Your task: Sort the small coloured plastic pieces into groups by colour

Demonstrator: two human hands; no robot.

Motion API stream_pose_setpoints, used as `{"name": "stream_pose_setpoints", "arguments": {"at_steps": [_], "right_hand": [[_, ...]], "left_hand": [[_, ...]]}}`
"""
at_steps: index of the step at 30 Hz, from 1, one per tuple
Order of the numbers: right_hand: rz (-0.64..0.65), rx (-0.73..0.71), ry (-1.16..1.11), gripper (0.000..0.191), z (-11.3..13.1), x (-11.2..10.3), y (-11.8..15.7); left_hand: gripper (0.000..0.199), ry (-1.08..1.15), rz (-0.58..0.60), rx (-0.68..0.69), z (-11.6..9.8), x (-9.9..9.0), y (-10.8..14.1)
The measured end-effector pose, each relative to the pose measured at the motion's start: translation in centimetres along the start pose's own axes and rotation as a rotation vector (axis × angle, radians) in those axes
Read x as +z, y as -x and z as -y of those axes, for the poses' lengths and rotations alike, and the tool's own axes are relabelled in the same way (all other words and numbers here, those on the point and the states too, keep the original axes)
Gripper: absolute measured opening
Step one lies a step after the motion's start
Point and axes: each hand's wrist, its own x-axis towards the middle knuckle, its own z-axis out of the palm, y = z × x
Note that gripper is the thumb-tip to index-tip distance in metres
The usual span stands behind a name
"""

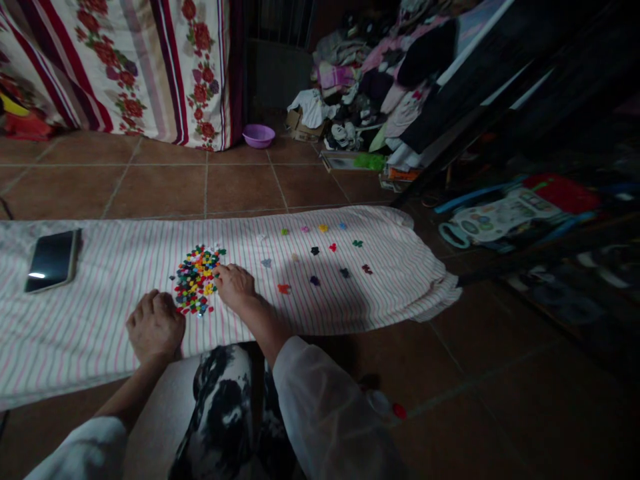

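Note:
A heap of small multicoloured pieces (193,283), too small to name surely, lies on the striped cloth (340,307). At its right edge, my right hand (235,287) has its fingers drawn together and touching the heap. Whatever sits between those fingertips is hidden. My left hand (156,327) rests on the cloth at the heap's lower left, its fingers curled in and nothing showing in them. Right of the heap, small single-colour clusters are spread apart, among them an orange cluster (284,289), a black cluster (315,251), a yellow cluster (323,228) and a dark red cluster (367,269).
A phone (53,260) lies on the cloth at the left. Beyond the cloth are a tiled floor (165,187), a purple basin (259,136) and a floral curtain (150,67). Piled clothes (360,87) and a toy walker (510,213) stand to the right.

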Motion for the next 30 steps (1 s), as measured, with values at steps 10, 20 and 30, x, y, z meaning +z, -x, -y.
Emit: {"name": "stream_pose_setpoints", "arguments": {"at_steps": [10,20,30], "right_hand": [[-0.021,-0.031,0.019,0.017,-0.2,0.5,0.7],[-0.04,-0.045,0.025,0.02,-0.6,1.1,0.6],[-0.157,-0.099,-0.287,0.013,-2.4,-2.8,2.6]], "left_hand": [[0.037,-0.023,0.066,-0.032,-1.0,-1.3,-0.1],[0.034,-0.021,0.055,-0.04,-1.2,-1.5,-0.1],[0.036,-0.029,0.107,-0.044,-1.2,-1.8,-0.1]]}}
